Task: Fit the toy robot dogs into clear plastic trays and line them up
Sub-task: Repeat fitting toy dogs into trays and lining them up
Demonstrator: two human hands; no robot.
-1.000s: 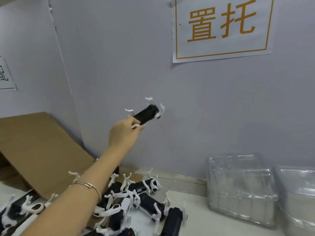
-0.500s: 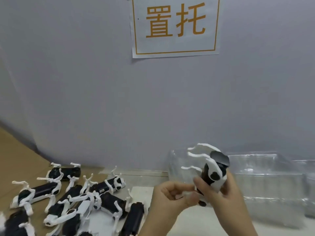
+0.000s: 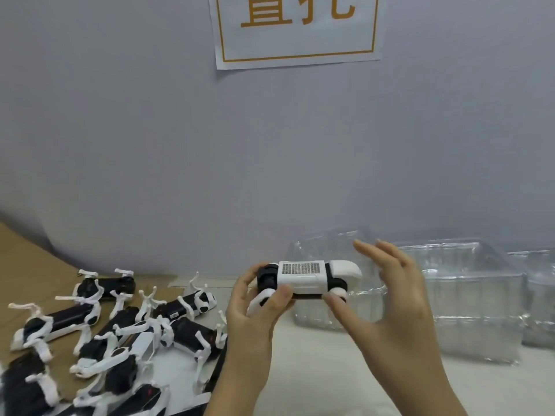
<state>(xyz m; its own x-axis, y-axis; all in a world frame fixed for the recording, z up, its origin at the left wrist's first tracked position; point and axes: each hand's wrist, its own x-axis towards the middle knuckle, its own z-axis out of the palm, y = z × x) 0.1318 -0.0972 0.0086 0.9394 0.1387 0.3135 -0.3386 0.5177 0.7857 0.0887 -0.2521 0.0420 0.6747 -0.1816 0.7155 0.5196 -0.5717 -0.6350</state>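
Note:
A white and black toy robot dog (image 3: 301,276) lies level in the air in front of me, its perforated white panel facing me. My left hand (image 3: 249,325) grips its left end, thumb on the near side. My right hand (image 3: 393,301) is at its right end: the thumb touches the dog's lower edge and the fingers stretch out straight behind it, apart from it. Behind the dog stands a stack of clear plastic trays (image 3: 468,295) on the table.
Several loose toy dogs (image 3: 120,331) lie in a heap at the left, partly on brown cardboard (image 3: 27,265). A second tray stack (image 3: 540,295) stands at the far right. A grey wall with a paper sign (image 3: 297,28) closes the back. White tabletop (image 3: 330,370) lies below my hands.
My left hand brought one dog down from high by the wall to the middle. The right hand joined it, and the dog turned from upright to level, legs folded away.

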